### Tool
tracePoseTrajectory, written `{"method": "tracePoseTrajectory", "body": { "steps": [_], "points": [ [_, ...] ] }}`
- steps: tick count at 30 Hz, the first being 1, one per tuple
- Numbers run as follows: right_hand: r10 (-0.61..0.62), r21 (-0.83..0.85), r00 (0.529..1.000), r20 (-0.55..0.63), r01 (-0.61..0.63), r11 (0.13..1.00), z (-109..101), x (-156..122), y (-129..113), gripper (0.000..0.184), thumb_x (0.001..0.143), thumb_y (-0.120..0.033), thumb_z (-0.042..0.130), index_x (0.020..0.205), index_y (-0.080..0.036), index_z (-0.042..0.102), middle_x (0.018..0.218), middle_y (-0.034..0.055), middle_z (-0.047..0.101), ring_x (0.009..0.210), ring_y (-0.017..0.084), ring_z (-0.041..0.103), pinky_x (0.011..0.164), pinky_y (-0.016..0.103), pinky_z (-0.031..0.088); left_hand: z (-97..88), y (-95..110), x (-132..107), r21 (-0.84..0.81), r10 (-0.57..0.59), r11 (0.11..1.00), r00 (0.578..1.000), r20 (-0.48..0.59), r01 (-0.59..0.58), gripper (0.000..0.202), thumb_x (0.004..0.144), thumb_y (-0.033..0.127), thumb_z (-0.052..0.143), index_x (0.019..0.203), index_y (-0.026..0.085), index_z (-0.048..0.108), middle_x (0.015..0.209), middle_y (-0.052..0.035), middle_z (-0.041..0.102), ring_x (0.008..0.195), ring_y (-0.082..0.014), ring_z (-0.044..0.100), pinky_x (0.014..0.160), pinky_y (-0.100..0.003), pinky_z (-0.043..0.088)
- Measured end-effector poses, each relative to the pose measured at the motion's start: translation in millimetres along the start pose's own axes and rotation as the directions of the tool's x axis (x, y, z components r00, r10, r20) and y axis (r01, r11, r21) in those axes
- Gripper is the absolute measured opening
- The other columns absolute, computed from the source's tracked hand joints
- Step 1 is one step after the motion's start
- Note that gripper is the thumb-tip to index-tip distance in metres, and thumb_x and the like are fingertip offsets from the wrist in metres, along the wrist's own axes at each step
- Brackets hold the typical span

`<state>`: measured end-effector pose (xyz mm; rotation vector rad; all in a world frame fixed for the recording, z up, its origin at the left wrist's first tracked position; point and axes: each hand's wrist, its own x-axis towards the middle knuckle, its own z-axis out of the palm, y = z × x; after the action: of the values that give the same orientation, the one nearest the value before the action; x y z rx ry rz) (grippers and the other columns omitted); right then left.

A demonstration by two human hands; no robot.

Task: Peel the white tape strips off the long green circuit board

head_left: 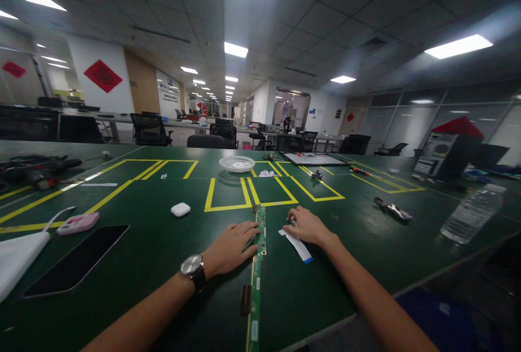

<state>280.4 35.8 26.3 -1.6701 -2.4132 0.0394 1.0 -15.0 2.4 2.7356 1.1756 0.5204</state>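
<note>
A long, narrow green circuit board [255, 300] lies on the green table, running away from me, with brown connector tabs along its left edge. My left hand [232, 246], wearing a wristwatch [193, 269], rests flat with fingers stretched out, their tips touching the left edge of the board's far half. To the right of the board lies a white flat ribbon cable [299, 246] with a blue end. My right hand [307, 225] is closed over the cable's far end, its fingers curled and the thumb against it.
On the left are a phone [77, 259], a pink case [78, 223], a white power bank [20, 259] and a white earbud case [180, 209]. A white basket [236, 164] stands beyond the yellow tape. A water bottle [472, 213] and a coiled cable [393, 209] are at right.
</note>
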Motion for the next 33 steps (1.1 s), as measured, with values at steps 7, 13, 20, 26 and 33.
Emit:
{"method": "tracePoseTrajectory", "body": {
  "steps": [7, 13, 20, 26, 33],
  "points": [
    [-0.251, 0.174, 0.967, -0.034, 0.253, 0.952, 5.5, 0.6, -13.0, 0.021, 0.085, -0.031, 0.064, 0.101, -0.018, 0.068, 0.096, 0.0071, 0.062, 0.09, 0.02, 0.057, 0.081, 0.03, 0.043, 8.0, -4.7, 0.6, 0.039, -0.029, 0.999, 0.997, -0.071, 0.032, 0.042, 0.1, 0.045, 0.043, 0.134, 0.024, 0.053, 0.146, -0.0094, 0.049, 0.135, -0.0275, 0.043, 0.106, -0.046, 0.036],
    [-0.216, 0.233, 0.969, -0.117, 0.238, 0.943, 10.7, 2.9, -21.3, 0.017, 0.083, -0.024, 0.064, 0.098, -0.017, 0.065, 0.099, 0.007, 0.062, 0.092, 0.019, 0.056, 0.083, 0.03, 0.043, 7.2, -3.8, 0.7, 0.045, -0.047, 0.998, 0.996, -0.082, 0.05, 0.04, 0.099, 0.043, 0.044, 0.133, 0.023, 0.054, 0.145, -0.0095, 0.05, 0.133, -0.0284, 0.045, 0.105, -0.047, 0.038],
    [-0.197, 0.222, 0.975, -0.107, 0.216, 0.951, 16.0, 4.3, -27.9, 0.013, 0.085, -0.026, 0.062, 0.094, -0.018, 0.067, 0.088, 0.0048, 0.064, 0.084, 0.019, 0.056, 0.075, 0.029, 0.041, 7.8, -4.7, 1.4, 0.052, -0.041, 0.998, 0.996, -0.084, 0.045, 0.04, 0.098, 0.042, 0.046, 0.133, 0.022, 0.053, 0.144, -0.0099, 0.051, 0.132, -0.0288, 0.045, 0.104, -0.047, 0.038],
    [-0.272, 0.267, 0.955, -0.116, 0.294, 0.918, 16.6, 2.7, -40.6, 0.01, 0.085, -0.024, 0.065, 0.092, -0.019, 0.07, 0.089, 0.0041, 0.065, 0.084, 0.018, 0.056, 0.075, 0.028, 0.041, 4.7, -1.5, 1.9, 0.076, -0.043, 0.996, 0.997, -0.071, 0.048, 0.039, 0.099, 0.039, 0.045, 0.133, 0.022, 0.053, 0.144, -0.01, 0.051, 0.131, -0.0284, 0.046, 0.102, -0.046, 0.039],
    [-0.343, 0.291, 0.926, -0.156, 0.375, 0.88, 23.4, 4.5, -42.0, 0.008, 0.085, -0.019, 0.066, 0.091, -0.02, 0.071, 0.091, 0.0036, 0.067, 0.088, 0.018, 0.058, 0.083, 0.03, 0.041, 6.8, -2.6, 2.4, 0.081, -0.052, 0.995, 0.997, -0.057, 0.057, 0.039, 0.099, 0.04, 0.045, 0.133, 0.021, 0.052, 0.144, -0.0097, 0.05, 0.132, -0.0276, 0.045, 0.104, -0.045, 0.038]
  ]
}}
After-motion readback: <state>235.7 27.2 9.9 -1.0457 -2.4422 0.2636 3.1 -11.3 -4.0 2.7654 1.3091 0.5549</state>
